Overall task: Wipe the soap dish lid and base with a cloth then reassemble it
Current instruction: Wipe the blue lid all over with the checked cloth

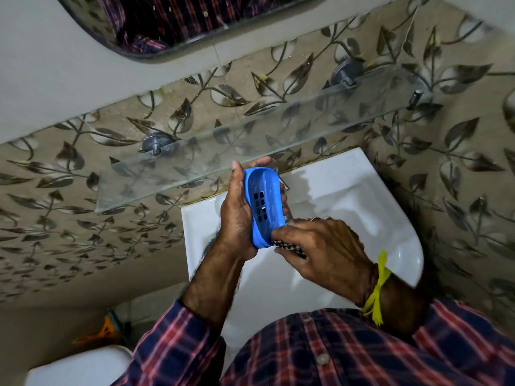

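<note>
- Tiled wall (83,218) — beige with a dark leaf-and-vine pattern, filling the frame from 9 o'clock round to 3 o'clock.
- White washbasin (348,190) — just right of centre, running toward 5 o'clock, directly beneath both hands.
- Glass shelf (223,151) — clear, fixed to the wall on metal brackets, crossing from 9 o'clock up toward 2 o'clock, above the basin.
- Mirror (181,20) — dark-rimmed, at 12 o'clock, reflecting plaid cloth.
- Plaid shirt (362,349) — red and navy, at 6 o'clock; a yellow string (376,291) is tied round the right wrist.
- Left hand (237,215) — at centre, fingers curled round the back of the soap dish piece, holding it upright.
- Right hand (320,246) — toward 4 o'clock of the dish, fingers bent over a dark checked cloth (289,247), pressing it to the dish's lower edge.
- Blue soap dish piece (262,204) — at centre over the basin, open side to the camera, with rectangular drain slots in its floor; whether it is lid or base cannot be told.
</note>
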A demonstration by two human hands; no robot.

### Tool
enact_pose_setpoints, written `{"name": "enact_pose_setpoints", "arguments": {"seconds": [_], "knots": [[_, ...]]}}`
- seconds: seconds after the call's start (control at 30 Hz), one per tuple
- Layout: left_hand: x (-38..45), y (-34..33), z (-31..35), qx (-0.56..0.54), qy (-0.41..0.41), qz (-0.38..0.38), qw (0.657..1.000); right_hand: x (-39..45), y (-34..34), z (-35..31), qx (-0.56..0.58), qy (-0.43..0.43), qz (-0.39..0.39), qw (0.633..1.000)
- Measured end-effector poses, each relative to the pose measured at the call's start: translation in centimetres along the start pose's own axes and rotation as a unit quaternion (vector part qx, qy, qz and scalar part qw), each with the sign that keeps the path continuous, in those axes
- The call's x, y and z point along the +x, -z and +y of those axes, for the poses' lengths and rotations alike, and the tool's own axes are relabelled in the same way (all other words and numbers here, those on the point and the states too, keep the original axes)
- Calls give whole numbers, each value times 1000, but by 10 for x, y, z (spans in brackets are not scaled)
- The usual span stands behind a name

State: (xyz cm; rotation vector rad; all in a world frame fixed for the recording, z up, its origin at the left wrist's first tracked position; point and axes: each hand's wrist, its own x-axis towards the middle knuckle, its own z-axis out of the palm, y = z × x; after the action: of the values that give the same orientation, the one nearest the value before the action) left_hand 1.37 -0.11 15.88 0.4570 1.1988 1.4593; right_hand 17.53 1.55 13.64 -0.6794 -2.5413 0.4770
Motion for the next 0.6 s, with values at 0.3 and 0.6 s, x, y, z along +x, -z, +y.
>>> {"name": "enact_pose_setpoints", "arguments": {"seconds": [0.3, 0.6], "knots": [[-3, 6, 9, -64, 33, -15, 997, 1, -9, 8, 19, 47, 36, 998], [7, 10, 13, -10, 115, 50, 992, 5, -8, 7, 108, -22, 38, 993]]}}
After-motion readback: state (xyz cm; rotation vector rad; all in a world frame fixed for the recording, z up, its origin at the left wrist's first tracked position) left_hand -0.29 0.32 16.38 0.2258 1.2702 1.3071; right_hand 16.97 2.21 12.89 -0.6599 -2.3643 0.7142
